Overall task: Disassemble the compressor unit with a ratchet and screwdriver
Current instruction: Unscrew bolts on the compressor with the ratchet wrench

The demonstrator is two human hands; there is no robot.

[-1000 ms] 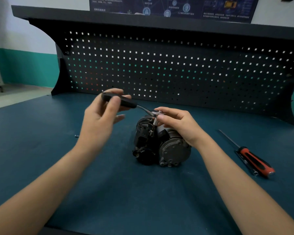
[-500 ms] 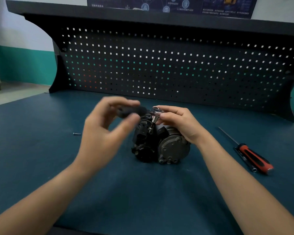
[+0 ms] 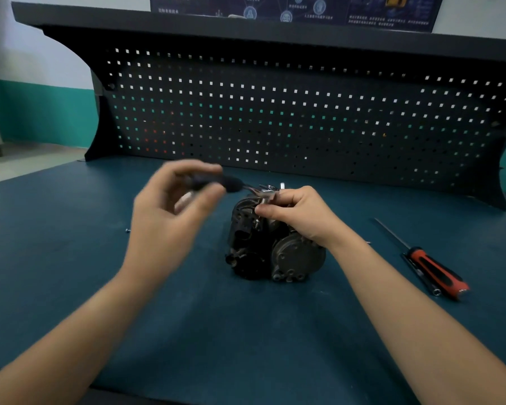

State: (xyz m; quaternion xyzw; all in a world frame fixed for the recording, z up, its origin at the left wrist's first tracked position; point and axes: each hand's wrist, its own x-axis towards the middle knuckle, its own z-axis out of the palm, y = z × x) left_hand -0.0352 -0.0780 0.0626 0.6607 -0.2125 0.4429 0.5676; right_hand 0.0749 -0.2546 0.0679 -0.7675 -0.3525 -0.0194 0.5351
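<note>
- Left hand [image 3: 170, 211] is up over the bench [image 3: 70, 273], just left of the compressor unit [image 3: 270, 249]. It shows blurred, but the grip is plainly curled round the dark handle of the ratchet [image 3: 231, 184], fingers over the top and thumb underneath.
- The ratchet runs from that hand to the right, and its shiny metal head sits right over the top of the compressor unit.
- Right hand [image 3: 301, 214] sits on top of the unit. Its grip is pinched in tight, thumb and fingertips closed on the ratchet's head end, and the wrist crosses the unit's right shoulder.
- The compressor unit sits mid-bench, resting on the blue-green surface between the two forearms. Its black housing is on the left, and on the right a grey round end cover faces near, with small bosses along its lower edge.
- The screwdriver [image 3: 434, 271] lies flat on the bench well to the right of the unit — red-and-black handle at the near end, thin shaft pointing far and left.
- A slim metal bar [image 3: 419, 273] lies just beside that handle on its left; whether they touch I cannot tell.
- One small screw [image 3: 127, 230] rests on the bench left of the left hand, well apart from the unit.
- A dark pegboard [image 3: 275, 118] stands along the far edge of the bench, with a blue poster [image 3: 289, 8] on the wall above.
</note>
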